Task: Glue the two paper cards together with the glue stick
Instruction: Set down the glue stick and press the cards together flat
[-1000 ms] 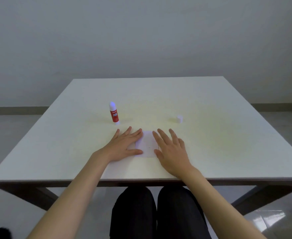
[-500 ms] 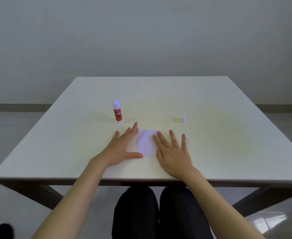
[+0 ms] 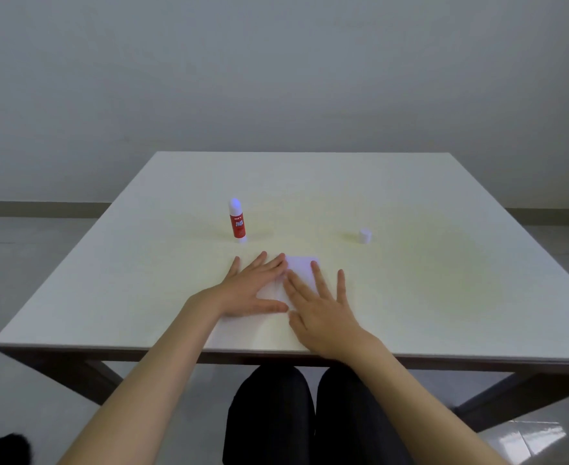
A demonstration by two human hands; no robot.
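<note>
A plain grey wall backs a wide, pale, square-topped table [image 3: 410, 297] on dark legs, seen from above by the seated person. Near its front edge lies the white paper card stack [image 3: 301, 270], and both hands are spread flat on it: the left hand [image 3: 252, 290] with fingers splayed over its left part, the right hand [image 3: 323, 307] laid open across its right part, the two touching or nearly so at the thumbs, neither closed around anything. Behind them the red-and-white glue stick [image 3: 237, 221] stands upright and uncapped, and its small white cap [image 3: 365, 236] sits well apart to the right. By the look of it the gluing is done and the cards are being pressed together; what seems left is lifting the hands and recapping the stick. Much of the paper is hidden under the palms, and white on pale tabletop blurs its edges, so whether the two cards line up squarely cannot be told.
</note>
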